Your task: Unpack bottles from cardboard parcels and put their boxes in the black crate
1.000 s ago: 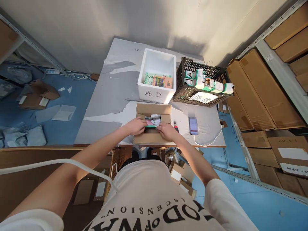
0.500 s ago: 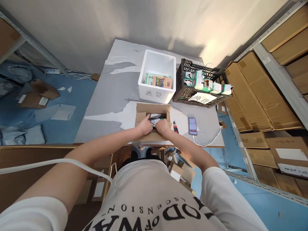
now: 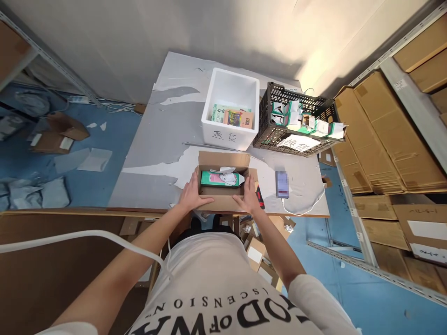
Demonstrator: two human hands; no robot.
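Note:
An open cardboard box (image 3: 224, 159) sits at the table's front edge with its flaps up. Inside it lies a green and pink carton (image 3: 217, 179), its torn white end flap towards the right. My left hand (image 3: 190, 192) grips the box's left end, thumb over the front flap. At the opposite end, my right hand (image 3: 248, 197) holds the right side, its thumb also on the front flap. A red and black utility knife (image 3: 260, 197) lies just right of my right hand, partly covered by the box flap.
Behind the box stand a white foam bin (image 3: 230, 138) with flat packs and a black plastic crate (image 3: 268, 135) of green-white cartons. A phone (image 3: 281, 184) on a white cable lies to the right. Shelving with cardboard boxes (image 3: 382, 132) lines the right side.
Both hands have come out of the box's inside and moved apart to its two ends. The green carton is now uncovered, and the knife is more hidden by the flap.

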